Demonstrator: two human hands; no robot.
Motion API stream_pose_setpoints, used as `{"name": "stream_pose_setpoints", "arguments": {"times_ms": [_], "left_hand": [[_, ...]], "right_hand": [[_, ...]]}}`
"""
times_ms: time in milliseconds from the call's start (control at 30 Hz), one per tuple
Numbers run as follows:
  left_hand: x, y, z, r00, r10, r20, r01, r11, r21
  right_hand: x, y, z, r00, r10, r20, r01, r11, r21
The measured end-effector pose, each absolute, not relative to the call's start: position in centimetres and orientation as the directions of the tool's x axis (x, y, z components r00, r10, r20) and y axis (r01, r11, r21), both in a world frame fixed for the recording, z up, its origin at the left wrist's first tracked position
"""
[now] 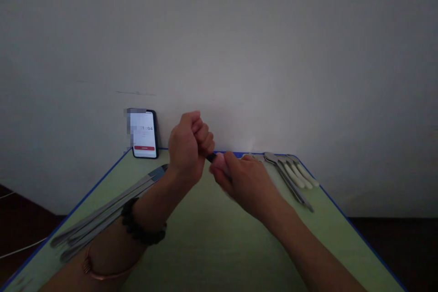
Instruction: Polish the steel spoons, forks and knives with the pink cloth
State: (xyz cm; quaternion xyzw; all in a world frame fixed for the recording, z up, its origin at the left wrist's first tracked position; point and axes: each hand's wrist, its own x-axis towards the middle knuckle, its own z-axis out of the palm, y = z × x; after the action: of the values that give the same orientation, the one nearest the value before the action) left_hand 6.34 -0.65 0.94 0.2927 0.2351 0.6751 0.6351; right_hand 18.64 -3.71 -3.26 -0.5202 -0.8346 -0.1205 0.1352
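Note:
My left hand (pixel 188 148) is raised over the far part of the table, its fingers curled into a fist around one end of a slim dark object (pixel 211 157). Only a short piece of that object shows between the hands, so its kind is hidden. Close beside it, my right hand (pixel 249 182) is closed on a soft pink cloth (pixel 221 163), which wraps the object's other end. Under my left forearm lie several long flat grey strips (pixel 112 207). To the right of my right hand are metal spoons (pixel 289 185) and white-handled cutlery (pixel 301 175).
A phone (pixel 145 134) with a lit timer screen leans upright against the pale wall (pixel 219 45) at the back left. The light green table (pixel 205 251) has a blue edge and meets the wall. Dark floor shows on both sides, with a white cable (pixel 23 247) at left.

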Motion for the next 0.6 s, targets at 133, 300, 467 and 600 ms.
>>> {"name": "stream_pose_setpoints", "arguments": {"times_ms": [133, 300, 467, 600], "left_hand": [[2.5, 1.1, 2.0, -0.166, 0.975, 0.148, -0.756, -0.222, 0.616], [-1.4, 2.9, 1.9, -0.267, 0.961, 0.066, -0.773, -0.254, 0.581], [-0.3, 3.0, 0.9, -0.278, 0.959, 0.050, -0.756, -0.250, 0.605], [3.4, 2.2, -0.2, -0.148, 0.988, 0.037, -0.762, -0.137, 0.633]], "right_hand": [[20.4, -3.0, -3.6, -0.429, 0.861, 0.272, 0.900, 0.435, 0.043], [21.8, -2.2, -3.8, -0.510, 0.854, 0.105, 0.852, 0.518, -0.077], [20.8, -2.2, -3.9, -0.515, 0.844, 0.151, 0.848, 0.527, -0.053], [20.0, -2.5, -4.1, -0.494, 0.841, 0.221, 0.834, 0.530, -0.154]]}}
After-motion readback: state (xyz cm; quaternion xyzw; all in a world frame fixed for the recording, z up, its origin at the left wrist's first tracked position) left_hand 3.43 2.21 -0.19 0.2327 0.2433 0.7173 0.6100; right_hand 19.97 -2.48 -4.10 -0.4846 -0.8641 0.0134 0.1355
